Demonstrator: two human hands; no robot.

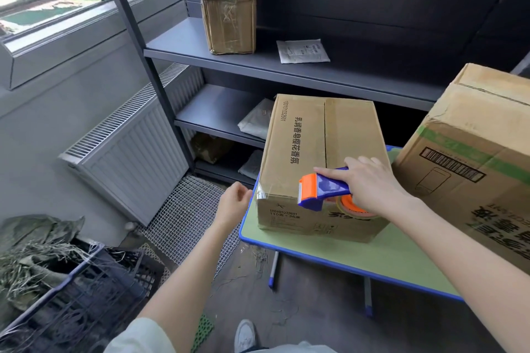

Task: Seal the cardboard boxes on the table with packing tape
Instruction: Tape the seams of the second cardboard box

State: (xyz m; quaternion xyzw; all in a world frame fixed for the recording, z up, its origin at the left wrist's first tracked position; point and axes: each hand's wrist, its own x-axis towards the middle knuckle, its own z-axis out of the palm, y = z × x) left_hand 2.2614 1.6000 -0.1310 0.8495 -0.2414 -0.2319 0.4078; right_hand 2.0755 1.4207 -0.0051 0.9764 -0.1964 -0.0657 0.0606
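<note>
Our right hand (370,186) wraps its fingers round the tape dispenser (324,188) at the near top edge of the cardboard box (315,137) on the table (315,246), seemingly to tape its seam; our left hand (233,203), loosely curled and empty, hovers beside the box's left corner.

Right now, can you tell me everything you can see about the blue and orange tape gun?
The tape gun looks like shiny plastic: a blue body, an orange front with a toothed cutting edge, and a roll of tape on an orange core underneath. The right hand holds its grip. It sits at the near top edge of the box, orange end pointing left.
</note>
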